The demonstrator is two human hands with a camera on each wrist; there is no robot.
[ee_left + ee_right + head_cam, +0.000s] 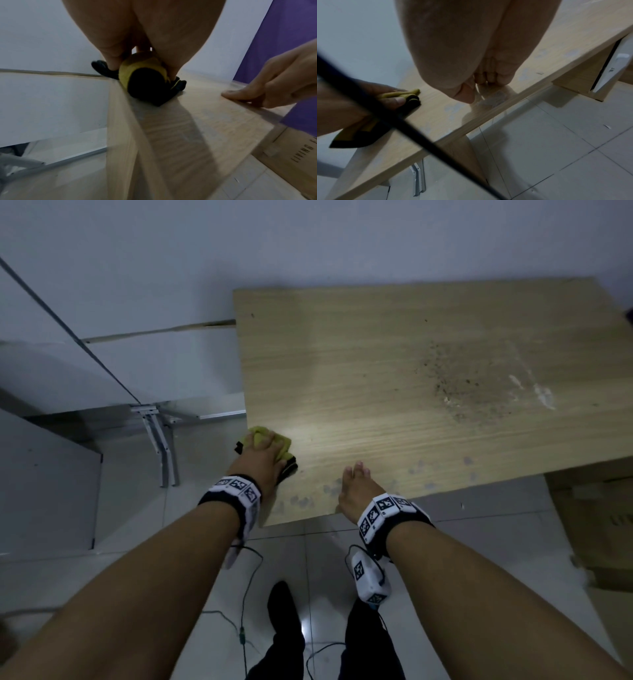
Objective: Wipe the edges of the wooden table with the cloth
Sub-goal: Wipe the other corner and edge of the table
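A cardboard box (592, 518) is seen on the tiled floor (144, 508) under the right end of the wooden table (394, 371), and a folded white metal frame (161, 446) is propped just beside the table's left edge. Thin cables (245, 594) are trailed across the floor below the wrists, and in the right wrist view a dark cable (390, 121) is stretched across the foreground, so part of the left hand is hidden.

The tabletop is made of pale wood-grain laminate, flat and rectangular, and is marked by a dark speckled patch (462, 385) and white smears (537, 392) toward its right part. The cloth (270, 445) is soft and bunched, yellow with a black border.

The cloth is kept at the table's left edge, near the front corner, and is gripped by the curled fingers of the left hand (262, 460). The right hand (356, 491) is rested on the tabletop at the front edge, with fingers loosely extended and nothing held.
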